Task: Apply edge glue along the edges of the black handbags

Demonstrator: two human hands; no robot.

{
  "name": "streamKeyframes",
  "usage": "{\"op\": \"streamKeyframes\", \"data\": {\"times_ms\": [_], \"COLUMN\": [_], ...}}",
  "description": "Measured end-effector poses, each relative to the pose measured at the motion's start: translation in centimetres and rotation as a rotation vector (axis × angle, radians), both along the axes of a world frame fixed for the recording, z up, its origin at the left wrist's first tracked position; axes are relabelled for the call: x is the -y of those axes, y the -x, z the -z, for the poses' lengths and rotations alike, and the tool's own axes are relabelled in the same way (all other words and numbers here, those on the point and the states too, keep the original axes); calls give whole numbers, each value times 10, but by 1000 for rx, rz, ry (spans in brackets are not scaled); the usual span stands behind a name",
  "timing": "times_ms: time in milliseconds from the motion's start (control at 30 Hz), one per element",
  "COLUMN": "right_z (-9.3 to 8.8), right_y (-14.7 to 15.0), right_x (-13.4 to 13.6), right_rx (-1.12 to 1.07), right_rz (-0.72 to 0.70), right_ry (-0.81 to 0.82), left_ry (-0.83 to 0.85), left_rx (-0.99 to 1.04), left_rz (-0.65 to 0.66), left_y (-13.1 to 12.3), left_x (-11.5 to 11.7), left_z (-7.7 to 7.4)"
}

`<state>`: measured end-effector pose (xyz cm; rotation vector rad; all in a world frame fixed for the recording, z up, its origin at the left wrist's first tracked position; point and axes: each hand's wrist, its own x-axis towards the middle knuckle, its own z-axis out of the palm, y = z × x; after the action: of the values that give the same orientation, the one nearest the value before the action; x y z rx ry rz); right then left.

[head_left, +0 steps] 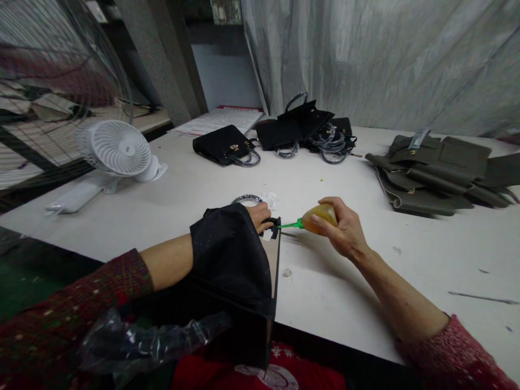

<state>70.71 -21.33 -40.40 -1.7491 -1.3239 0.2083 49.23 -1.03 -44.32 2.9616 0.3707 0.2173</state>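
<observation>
A black handbag (pixel 235 254) lies over the near edge of the table, its lining or flap turned up around my left wrist. My left hand (pixel 259 215) presses on the bag's far end, fingers closed near a dark tab with a small white patch (pixel 267 234). In my right hand (pixel 343 227) is a squeeze bottle (pixel 319 219) of yellowish liquid, held tilted sideways. Its thin green nozzle points left and reaches the tab by my left fingertips. A plastic-wrapped handle (pixel 162 338) hangs at the bag's near side; another wrapped loop (pixel 247 199) shows beyond my left hand.
A white fan (pixel 122 149) lies at the left of the white table (pixel 345 303). Several black handbags (pixel 223 143) with wrapped handles sit at the back. Olive-grey bag pieces (pixel 439 173) are piled at right, and a thin metal tool (pixel 483 297) lies nearer.
</observation>
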Motion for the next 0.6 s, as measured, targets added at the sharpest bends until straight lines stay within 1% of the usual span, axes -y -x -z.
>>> {"op": "streamKeyframes", "data": {"times_ms": [133, 300, 433, 500, 600], "right_z": [2, 5, -1, -4, -3], "right_y": [-3, -4, -4, -3, -3], "right_x": [1, -1, 1, 1, -2], "right_rx": [20, 40, 15, 25, 54], "right_rz": [32, 3, -51, -44, -3], "right_ry": [-34, -4, 68, 75, 41], "left_ry": [-13, -22, -16, -13, -8], "left_rx": [-41, -71, -94, -91, -82], "left_rz": [-7, -23, -13, -9, -7], "left_y": [-1, -1, -1, -1, -1], "left_x": [2, 6, 4, 3, 0], "left_z": [-6, -12, -10, -8, -5]}}
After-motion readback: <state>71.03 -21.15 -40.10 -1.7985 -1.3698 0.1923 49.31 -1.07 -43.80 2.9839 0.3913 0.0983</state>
